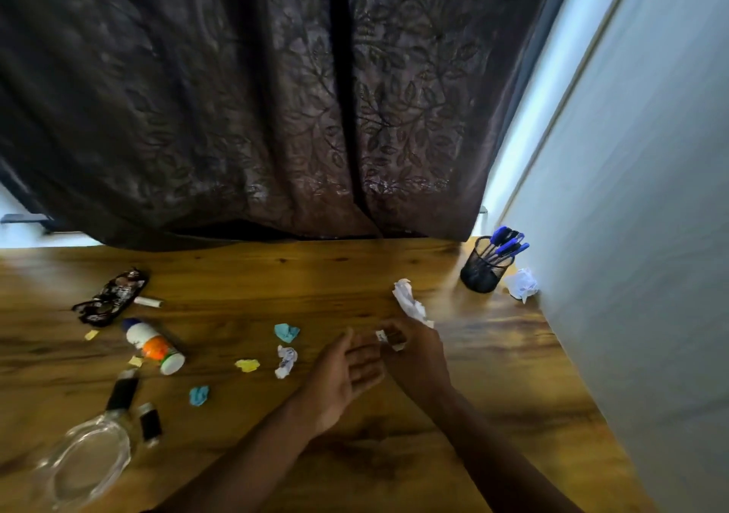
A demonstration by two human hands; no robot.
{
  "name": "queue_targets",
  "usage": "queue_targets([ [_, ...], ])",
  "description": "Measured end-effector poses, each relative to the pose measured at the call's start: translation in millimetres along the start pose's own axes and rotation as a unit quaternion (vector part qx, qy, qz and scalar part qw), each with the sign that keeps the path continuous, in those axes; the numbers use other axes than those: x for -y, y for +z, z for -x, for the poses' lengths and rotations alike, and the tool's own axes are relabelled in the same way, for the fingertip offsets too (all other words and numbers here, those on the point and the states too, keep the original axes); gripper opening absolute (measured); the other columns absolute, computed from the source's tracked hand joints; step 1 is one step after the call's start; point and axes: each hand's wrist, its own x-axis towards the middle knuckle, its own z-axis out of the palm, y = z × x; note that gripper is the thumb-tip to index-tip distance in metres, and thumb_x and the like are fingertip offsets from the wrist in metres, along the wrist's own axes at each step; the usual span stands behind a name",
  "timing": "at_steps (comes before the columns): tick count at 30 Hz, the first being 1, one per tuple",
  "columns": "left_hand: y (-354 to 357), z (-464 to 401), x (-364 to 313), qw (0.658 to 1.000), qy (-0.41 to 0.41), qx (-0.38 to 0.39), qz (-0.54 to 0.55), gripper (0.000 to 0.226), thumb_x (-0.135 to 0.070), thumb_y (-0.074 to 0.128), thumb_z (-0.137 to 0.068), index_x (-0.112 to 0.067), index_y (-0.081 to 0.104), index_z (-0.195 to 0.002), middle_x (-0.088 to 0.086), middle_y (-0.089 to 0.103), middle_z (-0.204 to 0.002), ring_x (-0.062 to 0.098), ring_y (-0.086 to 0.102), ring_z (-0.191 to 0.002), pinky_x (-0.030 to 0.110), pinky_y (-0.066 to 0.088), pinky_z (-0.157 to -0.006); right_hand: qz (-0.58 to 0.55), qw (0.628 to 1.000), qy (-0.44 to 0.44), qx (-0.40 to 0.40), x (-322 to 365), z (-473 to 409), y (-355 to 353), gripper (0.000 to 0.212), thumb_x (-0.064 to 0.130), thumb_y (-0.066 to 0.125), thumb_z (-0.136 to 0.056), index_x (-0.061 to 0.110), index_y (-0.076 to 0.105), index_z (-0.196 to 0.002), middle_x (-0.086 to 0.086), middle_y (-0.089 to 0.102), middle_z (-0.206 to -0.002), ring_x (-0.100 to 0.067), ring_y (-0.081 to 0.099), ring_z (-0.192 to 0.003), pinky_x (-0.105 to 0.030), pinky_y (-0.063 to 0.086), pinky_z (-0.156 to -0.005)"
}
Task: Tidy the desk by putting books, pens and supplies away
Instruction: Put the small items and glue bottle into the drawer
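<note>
Clutching crumpled white paper [410, 303] and a small dark scrap [393, 338], the right hand [418, 359] is full, so gathering should pass to the left hand [345, 374], spread open and empty beside it. Blue [286, 332], white [285, 361] and yellow [247, 365] wads lie just left of that hand; sweep them palmward together.

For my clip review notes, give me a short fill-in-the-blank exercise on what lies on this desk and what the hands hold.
1. The pens stand in a black mesh ____ by the wall.
2. The right hand holds crumpled ____ paper.
3. The bottle with the orange label lies on its ____.
4. The left hand is open and holds ____.

Missing words: cup; white; side; nothing
</note>
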Motion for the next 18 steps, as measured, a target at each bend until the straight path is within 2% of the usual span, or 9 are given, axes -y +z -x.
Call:
queue_targets([
  [2, -15.0, 13.4, -13.2, 0.993, -0.037, -0.008, 0.110, 0.046, -0.045, 0.043, -0.106, -0.010, 0.068, -0.124, 0.015, 0.075, -0.115, 0.031, 0.068, -0.107, 0.041, 0.055, -0.081, -0.014, 0.998, 0.009, 0.054, 30.2, 3.8, 19.3, 0.028, 0.007, 0.071, -0.082, 0.027, 0.074, -0.101, 0.014, 0.072, -0.096, -0.002, 0.066, -0.088, -0.030, 0.058, -0.077],
  [6, -61.0, 39.2, -26.1, 0.983, -0.034, -0.015, 0.178, 0.039, -0.038, 0.052, -0.103, -0.007, 0.070, -0.116, 0.016, 0.076, -0.107, 0.030, 0.070, -0.099, 0.041, 0.057, -0.076, -0.051, 0.994, -0.022, 0.091, 72.4, 7.2, 57.0, 0.027, 0.011, 0.066, -0.090, 0.031, 0.075, -0.107, 0.018, 0.074, -0.100, 0.003, 0.068, -0.091, -0.023, 0.059, -0.080],
  [10, -109.1, 54.4, -31.2, 0.983, -0.020, -0.041, 0.176, 0.030, -0.024, 0.055, -0.101, -0.001, 0.070, -0.113, 0.020, 0.073, -0.110, 0.031, 0.071, -0.096, 0.046, 0.057, -0.094, -0.076, 0.994, -0.021, 0.077, 96.7, 6.9, 84.2, 0.024, 0.013, 0.067, -0.093, 0.027, 0.076, -0.110, 0.017, 0.075, -0.104, 0.003, 0.069, -0.091, -0.023, 0.059, -0.080],
  [11, -124.8, 57.5, -33.1, 0.980, -0.016, -0.057, 0.188, 0.032, -0.023, 0.055, -0.101, 0.002, 0.069, -0.115, 0.022, 0.074, -0.109, 0.032, 0.072, -0.093, 0.047, 0.057, -0.093, -0.077, 0.994, -0.023, 0.074, 104.0, 5.5, 92.9, 0.023, 0.013, 0.067, -0.093, 0.027, 0.076, -0.109, 0.016, 0.075, -0.102, 0.002, 0.069, -0.089, -0.024, 0.059, -0.078],
  [12, -138.4, 59.8, -34.9, 0.976, -0.012, -0.072, 0.203, 0.033, -0.023, 0.054, -0.102, 0.004, 0.068, -0.114, 0.023, 0.074, -0.104, 0.033, 0.074, -0.086, 0.046, 0.060, -0.087, -0.074, 0.994, -0.027, 0.071, 108.7, 4.3, 99.8, 0.022, 0.014, 0.067, -0.093, 0.027, 0.076, -0.108, 0.016, 0.075, -0.099, 0.002, 0.069, -0.085, -0.022, 0.058, -0.075],
  [15, -185.6, 74.9, -46.7, 0.965, 0.015, -0.097, 0.244, 0.028, -0.023, 0.052, -0.104, 0.003, 0.063, -0.111, 0.018, 0.073, -0.088, 0.029, 0.072, -0.070, 0.041, 0.064, -0.068, -0.039, 0.994, -0.047, 0.091, 128.8, 4.3, 130.1, 0.020, 0.014, 0.067, -0.093, 0.025, 0.075, -0.107, 0.019, 0.072, -0.094, 0.009, 0.065, -0.079, -0.006, 0.046, -0.066],
  [18, -227.8, 93.4, -61.0, 0.959, 0.054, -0.115, 0.254, 0.024, -0.017, 0.064, -0.091, 0.000, 0.065, -0.107, 0.012, 0.072, -0.082, 0.024, 0.071, -0.065, 0.036, 0.063, -0.065, -0.023, 0.991, -0.073, 0.105, 146.7, 10.8, 165.8, 0.020, 0.013, 0.068, -0.090, 0.025, 0.076, -0.104, 0.019, 0.072, -0.091, 0.009, 0.064, -0.082, -0.005, 0.044, -0.068],
])
